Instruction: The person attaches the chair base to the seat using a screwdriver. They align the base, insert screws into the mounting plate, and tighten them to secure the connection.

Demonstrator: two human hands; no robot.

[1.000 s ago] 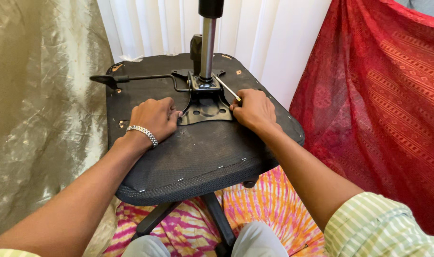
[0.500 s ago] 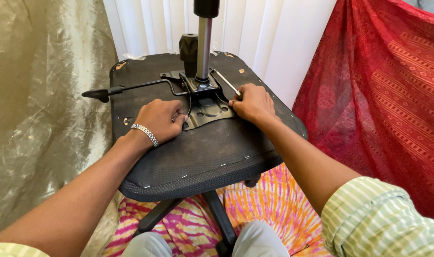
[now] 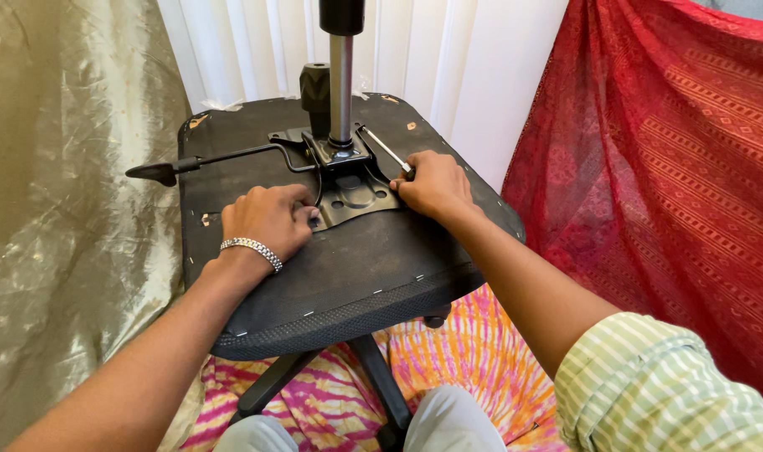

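Black mounting plate (image 3: 354, 194) between both hands' fingers (image 3: 302, 213)

Upturned seat (image 3: 373, 276), metal plate (image 3: 352, 197) (black), lever (image 3: 206, 161)

Seat: an upturned black office chair seat (image 3: 348, 276), underside facing up, dusty, tilted toward the camera.
Mechanism plate: a black metal plate (image 3: 348, 197) is fixed at the centre, touched by fingers at both edges.
Gas cylinder: a silver column (image 3: 341, 88) stands upright from the plate.

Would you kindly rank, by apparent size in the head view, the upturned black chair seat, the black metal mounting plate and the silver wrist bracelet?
1. Upturned black chair seat
2. Black metal mounting plate
3. Silver wrist bracelet
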